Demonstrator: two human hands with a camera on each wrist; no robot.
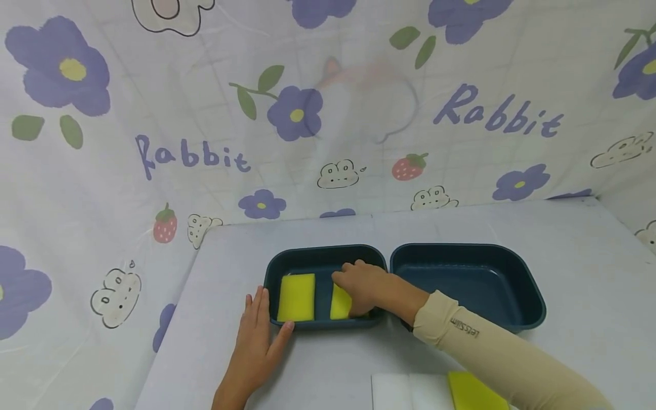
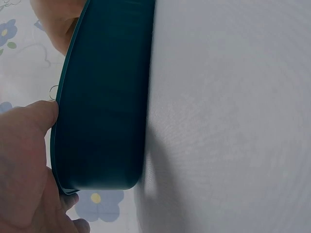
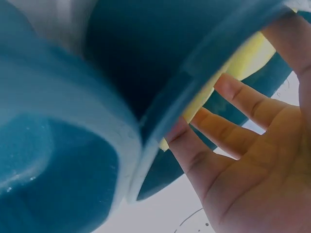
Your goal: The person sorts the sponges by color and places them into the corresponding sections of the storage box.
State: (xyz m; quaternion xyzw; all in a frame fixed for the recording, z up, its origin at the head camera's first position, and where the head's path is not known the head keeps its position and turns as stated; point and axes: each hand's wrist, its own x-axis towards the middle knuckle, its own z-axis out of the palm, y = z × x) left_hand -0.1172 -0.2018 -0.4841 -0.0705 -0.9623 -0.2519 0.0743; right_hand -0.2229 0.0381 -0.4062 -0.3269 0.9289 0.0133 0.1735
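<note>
A dark blue-green tray [image 1: 323, 324] stands on the white table, with a flat yellow sponge [image 1: 296, 298] lying in its left part. My left hand [image 1: 254, 344] touches this tray's near-left corner, thumb at the front rim and fingers along the left side. Inside the tray's right part, my right hand [image 1: 361, 287] holds a second yellow sponge [image 1: 339, 302], which it partly covers. In the right wrist view, several fingers [image 3: 243, 99] reach over the tray's rim to that sponge [image 3: 250, 58]; some fingertips are hidden.
A larger dark blue-green tray [image 1: 461, 279] stands close against the right side of the first. At the table's front lie white blocks [image 1: 410, 393] beside another yellow sponge [image 1: 476, 393], partly under the right sleeve [image 1: 502, 353]. A patterned curtain [image 1: 359, 125] hangs behind the table.
</note>
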